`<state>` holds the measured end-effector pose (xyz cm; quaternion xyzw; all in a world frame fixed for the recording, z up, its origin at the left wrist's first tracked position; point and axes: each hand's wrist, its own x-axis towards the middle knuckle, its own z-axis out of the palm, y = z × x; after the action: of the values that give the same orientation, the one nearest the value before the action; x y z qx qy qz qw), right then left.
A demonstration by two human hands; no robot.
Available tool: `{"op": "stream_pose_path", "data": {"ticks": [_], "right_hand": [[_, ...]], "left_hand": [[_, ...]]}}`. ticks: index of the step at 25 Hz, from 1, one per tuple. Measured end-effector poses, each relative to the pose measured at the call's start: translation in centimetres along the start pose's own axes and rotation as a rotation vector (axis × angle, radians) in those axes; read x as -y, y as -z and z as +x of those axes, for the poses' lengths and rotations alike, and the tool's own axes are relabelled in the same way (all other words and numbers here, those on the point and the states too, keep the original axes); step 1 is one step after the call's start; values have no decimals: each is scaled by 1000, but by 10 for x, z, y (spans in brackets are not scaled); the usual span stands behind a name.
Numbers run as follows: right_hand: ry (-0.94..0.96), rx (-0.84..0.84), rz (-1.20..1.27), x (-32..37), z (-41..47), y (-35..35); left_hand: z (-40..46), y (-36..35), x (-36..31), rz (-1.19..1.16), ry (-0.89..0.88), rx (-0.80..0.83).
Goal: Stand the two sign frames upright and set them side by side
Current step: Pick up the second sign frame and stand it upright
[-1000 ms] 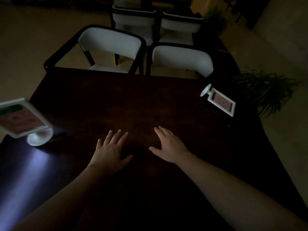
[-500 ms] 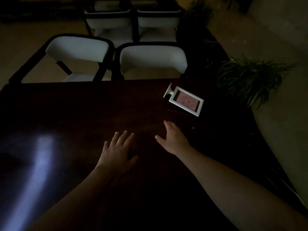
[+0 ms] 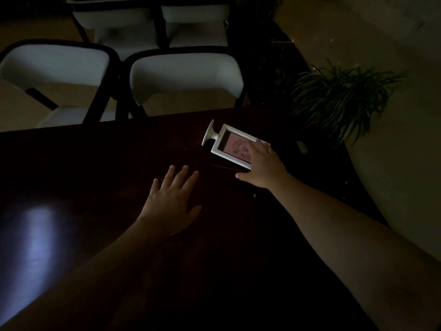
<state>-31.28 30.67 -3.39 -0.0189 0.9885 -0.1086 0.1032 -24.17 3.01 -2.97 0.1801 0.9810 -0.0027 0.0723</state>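
A white sign frame (image 3: 230, 145) with a pink card lies flat on the dark table (image 3: 100, 168) near its far right corner, its round base pointing left. My right hand (image 3: 262, 164) rests on the frame's right end, fingers spread over the card and thumb at the near edge; I cannot tell whether it grips. My left hand (image 3: 170, 201) lies flat on the table, fingers apart, holding nothing, a little left of the frame. The second sign frame is out of view.
Two white chairs (image 3: 186, 75) with dark frames stand at the table's far edge, more behind them. A potted plant (image 3: 338, 96) sits on the floor beyond the right corner. A pale light patch (image 3: 35, 237) shines on the table's left.
My right hand has reached forward and right onto the lying frame. The view has swung right, so the standing frame at the left has left the picture. My left hand stayed flat.
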Motion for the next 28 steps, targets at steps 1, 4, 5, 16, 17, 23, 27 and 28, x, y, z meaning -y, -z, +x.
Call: {"op": "stream_pose_path", "data": {"ticks": [1,4,5,16,17,23,27,28], "right_hand": [[10,17,-28,-5,11,2],[58,46,-111,-14,41,6],[71,58,-131,-16,49,8],[164,166,-102,-14,65,11],[184,157,-110,-12,61,12],[364,112,-278,13,24,13],[454,115,-414,42,2,22],[470,112,-447,49,-1,24]], "left_hand": [[6,-4,-1,2,-2,7],[13,-15,-5,-26,-8,50],[12,-18,-5,-35,-14,69],[-1,-23,8,-46,-5,95],[-4,-21,9,-44,-3,86],[-22,-9,8,-62,22,25],[-41,-1,14,-79,35,-18],[-44,0,16,-85,39,-27]]}}
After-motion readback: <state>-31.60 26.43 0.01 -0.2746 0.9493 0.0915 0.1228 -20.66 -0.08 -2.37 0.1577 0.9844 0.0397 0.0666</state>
